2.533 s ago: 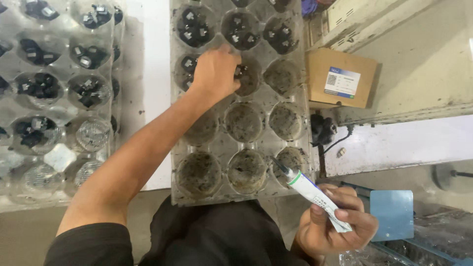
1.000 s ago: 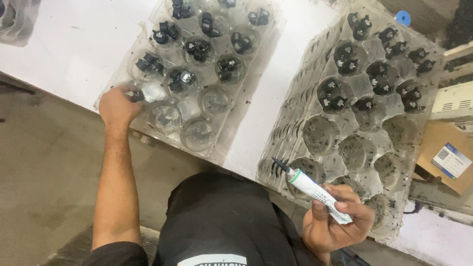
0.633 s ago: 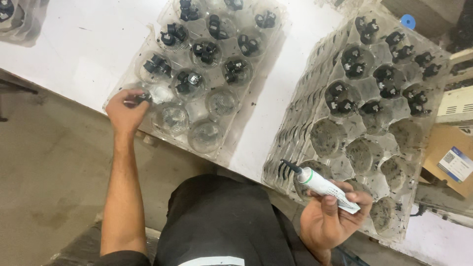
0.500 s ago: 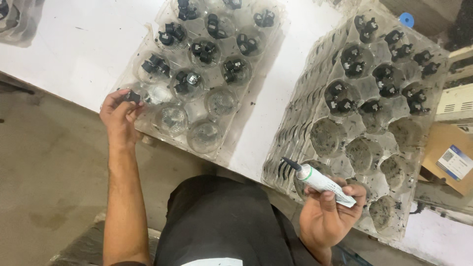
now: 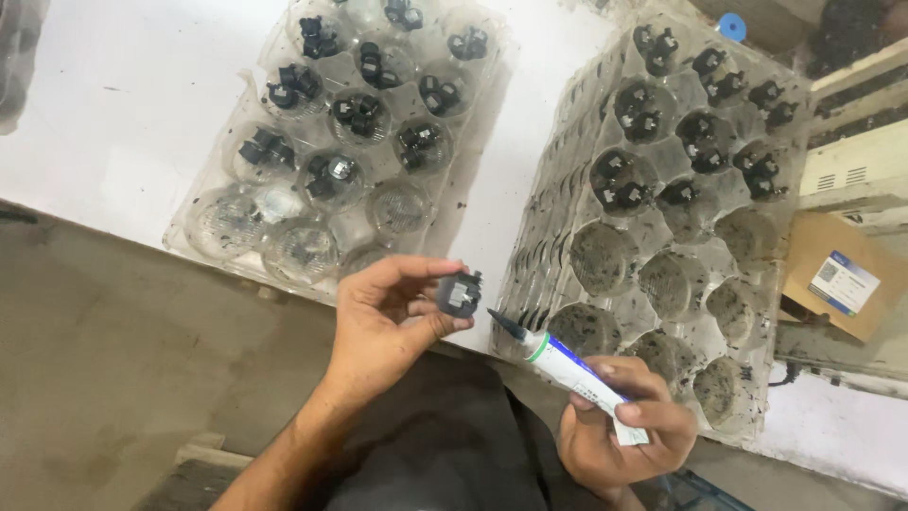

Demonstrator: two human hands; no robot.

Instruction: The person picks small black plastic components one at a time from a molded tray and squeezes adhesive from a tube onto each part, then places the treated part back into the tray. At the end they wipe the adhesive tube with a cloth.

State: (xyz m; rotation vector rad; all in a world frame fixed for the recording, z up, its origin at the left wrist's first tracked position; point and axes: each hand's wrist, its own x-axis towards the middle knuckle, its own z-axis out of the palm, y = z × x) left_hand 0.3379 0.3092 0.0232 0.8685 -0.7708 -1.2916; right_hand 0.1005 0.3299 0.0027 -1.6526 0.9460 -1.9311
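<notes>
Holding a small dark component (image 5: 460, 293) between the thumb and fingertips of your left hand (image 5: 388, 326), you keep it at centre frame in the head view, just below the near edge of the white table (image 5: 113, 123). Your right hand (image 5: 615, 431) is clenched around a white tube with a green collar and black nozzle (image 5: 567, 364); the nozzle tip sits just beside the component, and contact cannot be confirmed.

Progress, judged from the trays alone: the clear plastic tray (image 5: 227, 251) at upper left carries dark parts in most of its pockets, while the few pockets along its near edge look emptied or hold only clear pieces. The grimy tray stack (image 5: 558, 237) on the right of the frame has parts seated in its far pockets, towards the upper right; the near pockets, lower right, stand empty. Roughly half of that tray appears filled, so about as much again seems left.

A cardboard box (image 5: 837, 274) lies at the right edge, apart from the trays.
</notes>
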